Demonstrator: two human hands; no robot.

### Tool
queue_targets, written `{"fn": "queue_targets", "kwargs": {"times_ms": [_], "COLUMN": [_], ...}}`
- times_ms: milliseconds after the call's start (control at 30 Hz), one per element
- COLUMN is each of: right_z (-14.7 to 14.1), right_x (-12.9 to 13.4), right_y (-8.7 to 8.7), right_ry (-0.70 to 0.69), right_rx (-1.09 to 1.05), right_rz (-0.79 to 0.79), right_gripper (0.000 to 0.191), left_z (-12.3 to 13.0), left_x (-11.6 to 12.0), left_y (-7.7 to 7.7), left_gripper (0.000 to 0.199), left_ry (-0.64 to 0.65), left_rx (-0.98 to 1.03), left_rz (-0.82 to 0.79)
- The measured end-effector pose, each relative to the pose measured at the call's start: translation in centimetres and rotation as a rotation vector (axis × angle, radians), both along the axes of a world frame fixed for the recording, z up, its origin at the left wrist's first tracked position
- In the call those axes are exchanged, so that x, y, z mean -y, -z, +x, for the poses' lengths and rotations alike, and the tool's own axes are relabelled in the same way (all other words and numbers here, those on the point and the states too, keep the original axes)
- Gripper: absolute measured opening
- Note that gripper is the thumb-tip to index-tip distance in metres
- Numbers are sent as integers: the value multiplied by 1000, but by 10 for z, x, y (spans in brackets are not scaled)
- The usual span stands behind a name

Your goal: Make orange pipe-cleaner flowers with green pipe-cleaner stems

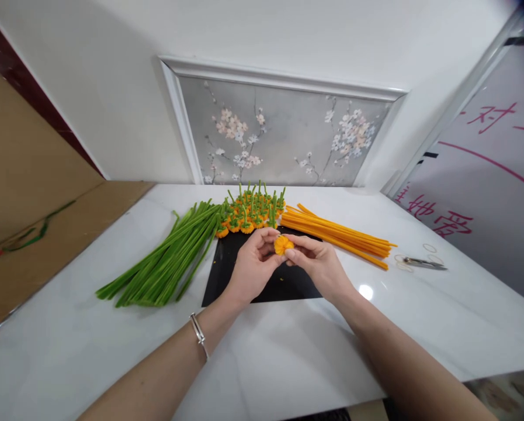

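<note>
- Above the black mat [220, 275], near its middle: one small orange fuzzy piece [283, 245], ruffled and rounded, held up between both hands.
- Left hand [255, 263]: fingers curled in, thumb and fingertips closed narrowly at the piece's left side. Silver bracelet [199, 333] on the wrist.
- Right hand [321, 266]: thumb on the near face of the piece, index finger along its far side; a narrow pinch. Contact of the remaining fingers cannot be told.
- At and beyond the mat's far edge: cluster of orange pieces with green tops [253, 213], packed close, green stems mostly pointing up. Exact count not readable.
- Left of the mat: loose bundle of long green fuzzy stems [165, 260], fanned toward the near left.
- Right of the cluster: bundle of orange fuzzy stems [338, 234], lying aslant, partly over the mat's far right corner.
- Farther right on the white marbled table [288, 374]: metal tool [423, 264] beside thin pale loops [429, 248].
- Behind the table: framed blossom panel [279, 131].
</note>
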State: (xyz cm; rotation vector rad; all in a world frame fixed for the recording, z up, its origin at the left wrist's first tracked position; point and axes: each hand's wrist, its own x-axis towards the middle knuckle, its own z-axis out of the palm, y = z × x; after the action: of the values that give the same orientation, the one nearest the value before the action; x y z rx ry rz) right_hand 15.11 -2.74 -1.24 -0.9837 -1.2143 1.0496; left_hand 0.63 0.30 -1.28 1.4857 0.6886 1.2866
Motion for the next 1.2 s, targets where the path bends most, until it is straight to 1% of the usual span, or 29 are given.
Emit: {"fn": "queue_targets", "kwargs": {"times_ms": [67,167,300,367,433,567,600,700,767,867,933,1067,1200], "right_z": [1,2,2,1,0,4,6,12,14,13,11,8,4], "right_x": [-1,-2,-2,-1,-1,0,0,0,1,4,6,9,9], "right_y": [0,1,1,-1,-3,-9,-10,-12,-13,-14,-17,-22,-23], "right_ry": [-19,-37,-49,-49,-55,-119,-122,-88,-82,-94,-74,-32,-27], "right_rx": [7,28,30,20,5,-67,-99,-171,-172,-144,-111,-25,25], "right_rz": [-4,23,90,95,80,30,22,-14,-42,-39,-25,-39,-57], "right_gripper": [40,40,30,26,27,42,43,33,30,30,30,32,31], "left_z": [-1,-3,-3,-3,-3,-3,-3,-4,-4,-5,-5,-5,-4], "left_x": [-1,-1,2,2,2,2,3,4,4,4,3,3,5], "left_y": [1,0,-3,-4,-5,-9,-10,-15,-16,-15,-13,-7,-5], "left_gripper": [37,32,27,25,24,31,34,46,51,47,42,34,30], "left_ry": [10,24,-11,-14,-4,0,0,23,38,29,9,-17,7], "left_rx": [-22,-40,-37,-47,-49,-5,4,8,-1,-21,-63,-176,-232], "left_rz": [-6,3,-3,4,4,-31,-37,-20,1,18,43,158,232]}}
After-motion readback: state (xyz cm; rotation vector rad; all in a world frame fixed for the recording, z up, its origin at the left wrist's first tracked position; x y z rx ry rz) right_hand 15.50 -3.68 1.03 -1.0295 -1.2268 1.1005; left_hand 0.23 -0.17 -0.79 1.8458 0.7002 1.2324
